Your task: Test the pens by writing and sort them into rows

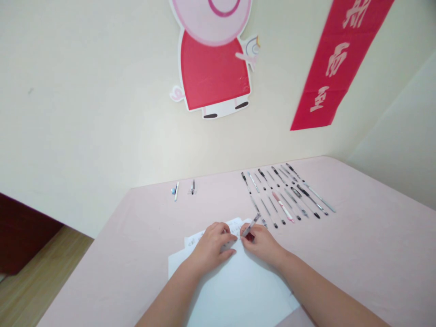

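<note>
My right hand [260,243] is closed round a pen [251,224], whose tip rests on a white sheet of paper [238,286] lying on the pink table [357,254]. My left hand [213,245] rests on the top of the same sheet, fingers curled and pressing the paper close to the pen tip. Scribbles show on the paper's far edge.
Several pens [286,193] lie in rows at the back right of the table. A white pen [176,190] and a small dark pen [193,186] lie near the far edge. A cartoon cut-out [214,59] and a red banner [337,63] hang on the wall.
</note>
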Available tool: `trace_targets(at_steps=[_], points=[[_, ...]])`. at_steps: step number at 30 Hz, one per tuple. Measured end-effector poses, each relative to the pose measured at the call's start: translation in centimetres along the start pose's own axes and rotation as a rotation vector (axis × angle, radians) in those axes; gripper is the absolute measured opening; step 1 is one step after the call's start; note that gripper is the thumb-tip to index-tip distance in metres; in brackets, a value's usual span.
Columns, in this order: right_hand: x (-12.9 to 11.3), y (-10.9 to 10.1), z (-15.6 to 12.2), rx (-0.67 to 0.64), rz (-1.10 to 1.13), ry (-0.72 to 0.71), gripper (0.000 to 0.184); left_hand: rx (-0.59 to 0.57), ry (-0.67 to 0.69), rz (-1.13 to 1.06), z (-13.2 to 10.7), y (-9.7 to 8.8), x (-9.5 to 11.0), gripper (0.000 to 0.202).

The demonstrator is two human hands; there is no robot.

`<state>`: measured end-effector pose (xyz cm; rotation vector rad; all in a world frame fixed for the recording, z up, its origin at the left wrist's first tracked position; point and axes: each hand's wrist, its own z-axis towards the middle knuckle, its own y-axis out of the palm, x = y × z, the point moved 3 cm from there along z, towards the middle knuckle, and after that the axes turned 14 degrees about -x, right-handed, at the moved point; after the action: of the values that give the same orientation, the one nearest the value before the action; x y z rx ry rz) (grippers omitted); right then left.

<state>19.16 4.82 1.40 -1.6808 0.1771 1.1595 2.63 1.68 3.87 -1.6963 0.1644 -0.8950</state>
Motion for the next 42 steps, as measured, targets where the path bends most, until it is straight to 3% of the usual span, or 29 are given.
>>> trace_targets(at_steps=[14,17,25,31,37,42], points=[[0.3,0.1,0.0,-0.011,0.051,0.005,0.011,-0.011,-0.002,0.003,0.0,0.0,-0.1,0.031],[0.5,-0.1,0.1,0.038,0.114,-0.001,0.010,-0.005,0.003,-0.005,0.0,0.0,0.0,0.031],[0.0,-0.9,0.0,0.121,0.152,-0.079,0.016,0.019,0.006,-0.047,0.0,0.1,-0.2,0.031],[0.2,-0.8,0.0,0.149,0.030,-0.167,0.024,0.088,0.007,-0.210,0.1,-0.5,0.8,0.038],[0.4,-0.6,0.1,0.147,-0.036,-0.132,0.034,-0.085,0.098,-0.361,0.0,-0.9,3.4,0.051],[0.2,-0.8,0.0,0.165,-0.037,-0.131,0.041,-0.153,0.090,-0.354,0.1,-0.5,3.9,0.051]])
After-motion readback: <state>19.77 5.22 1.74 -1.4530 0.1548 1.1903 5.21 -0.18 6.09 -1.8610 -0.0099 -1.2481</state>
